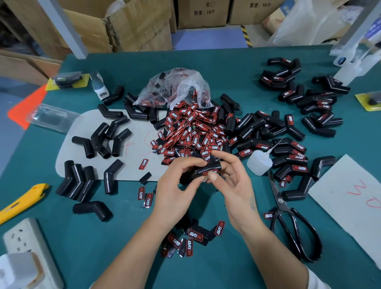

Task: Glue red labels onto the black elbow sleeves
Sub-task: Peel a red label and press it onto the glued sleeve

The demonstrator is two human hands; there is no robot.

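Pressing stage, head view only. Left hand (176, 185) curls its fingers round a black elbow sleeve (197, 173), held just above the green table (214, 275). Right hand (228, 177) pinches the same sleeve: thumb flat on the red label (209, 173), index finger along the far side, other fingers loosely spread.

Risks, my read:
- Label skews or slides if the thumb lifts before the glue grabs. It looks only partly seated under the thumb tip (thumb covers most of it, can't confirm alignment).
- Glue squeeze-out onto the thumb would lift the label off with it, or smear the sleeve.
- Glue bottle (258, 163) lies on its side just right of the right hand, nozzle pointing away. Can't tell if it's capped; a drip would foul the labelled sleeves (294, 158) touching it.
- Loose label pile (191, 131) sits right beyond both hands. Sticky fingers dipping in would pick up extras.
- Scissors (290, 223) lie close to the right wrist, an easy snag on the reach to the bottle.
- Unlabelled sleeves (101, 138) are well left of the left hand, so mix-up with the finished ones is unlikely.
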